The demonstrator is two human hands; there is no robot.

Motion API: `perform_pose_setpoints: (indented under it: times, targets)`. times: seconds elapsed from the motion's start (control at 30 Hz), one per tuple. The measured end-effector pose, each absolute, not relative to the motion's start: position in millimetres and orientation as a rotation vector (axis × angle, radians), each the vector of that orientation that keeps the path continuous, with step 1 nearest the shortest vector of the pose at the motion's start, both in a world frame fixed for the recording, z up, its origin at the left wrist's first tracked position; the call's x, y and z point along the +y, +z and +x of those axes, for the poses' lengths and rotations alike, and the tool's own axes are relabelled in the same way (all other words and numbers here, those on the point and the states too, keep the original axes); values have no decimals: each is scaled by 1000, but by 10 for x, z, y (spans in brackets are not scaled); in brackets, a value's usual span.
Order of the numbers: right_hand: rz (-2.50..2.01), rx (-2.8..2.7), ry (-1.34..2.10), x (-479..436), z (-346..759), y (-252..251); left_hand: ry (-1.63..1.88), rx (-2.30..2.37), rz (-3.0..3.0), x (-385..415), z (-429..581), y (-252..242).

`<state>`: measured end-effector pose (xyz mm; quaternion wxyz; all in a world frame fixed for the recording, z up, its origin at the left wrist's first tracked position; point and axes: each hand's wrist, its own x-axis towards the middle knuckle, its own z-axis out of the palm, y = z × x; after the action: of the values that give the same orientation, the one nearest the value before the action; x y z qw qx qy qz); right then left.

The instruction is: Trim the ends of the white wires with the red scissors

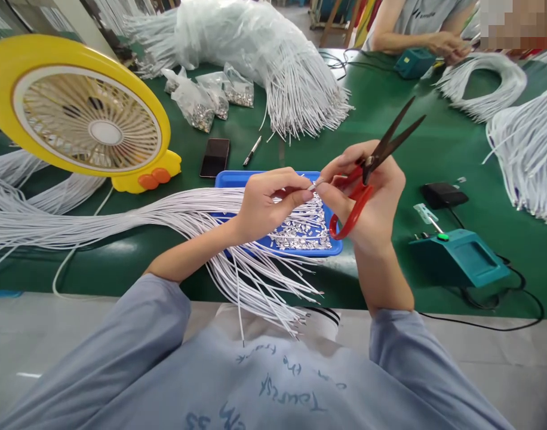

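Observation:
My left hand (pixel 271 200) pinches the end of a white cable above a blue tray (pixel 277 178). Opposite it, my right hand (pixel 374 191) carries red-handled scissors (pixel 352 218), their blades apart and pointing up and away. The right thumb and index finger also meet at the cable's tip, where a tiny part may be hidden between them. Small silvery metal pieces (pixel 300 236) are spread in the tray. A long bundle of white cables (pixel 166 206) runs in from the left, passes under my left hand and fans out over the table's front edge.
A yellow fan (pixel 105 131) stands at left. Behind the tray are a phone (pixel 215 157), a pen (pixel 252 151), bags of metal parts (pixel 195 104) and a plastic-wrapped cable bundle (pixel 251 54). A teal device (pixel 461 257) with a black cord sits right. Across the table, a person's hands (pixel 450 46) work.

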<state>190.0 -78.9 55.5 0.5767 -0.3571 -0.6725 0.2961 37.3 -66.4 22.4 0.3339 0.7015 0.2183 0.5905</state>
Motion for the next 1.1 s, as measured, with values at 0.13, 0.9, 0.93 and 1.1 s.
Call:
perform_pose_setpoints:
  times: [0.13, 0.9, 0.93, 1.1]
  targets:
    - [-829, -1578, 694, -813, 1907, 587, 1555, 577, 1808, -657, 363, 214]
    - [-826, -1529, 577, -831, 1930, 697, 1446, 653, 1740, -664, 348, 300]
    - [-841, -1534, 576, -832, 1925, 697, 1446, 660, 1742, -672, 347, 309]
    - [-902, -1557, 591, -838, 1894, 671, 1464, 682, 1740, -686, 339, 326]
